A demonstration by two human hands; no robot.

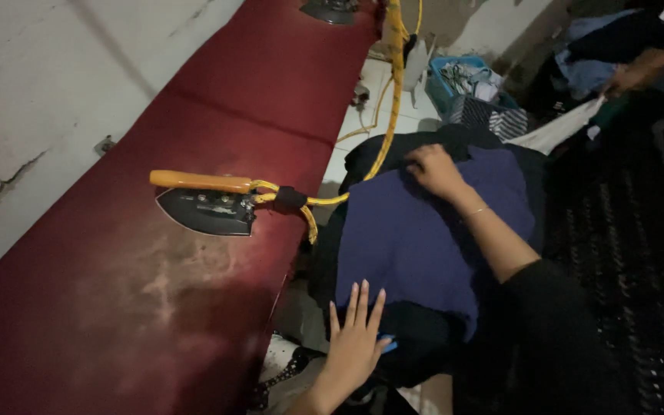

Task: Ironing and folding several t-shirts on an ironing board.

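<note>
A dark blue cloth (424, 238) lies on top of a pile of dark clothes (378, 338) to the right of a long red padded ironing board (194, 154). My left hand (355, 338) rests flat on the near edge of the pile, fingers spread. My right hand (436, 170) presses on the far edge of the blue cloth, fingers curled onto the fabric. A black iron (207, 207) with an orange handle stands on the board, left of both hands, with its yellow cord (390, 100) running away to the back.
A grey wall (32, 84) runs along the left of the board. A blue basket (455, 81) of laundry and a striped cloth (501, 119) sit on the tiled floor behind. Another person's hand (632, 77) holds white fabric at the upper right. A second iron (330, 9) sits at the board's far end.
</note>
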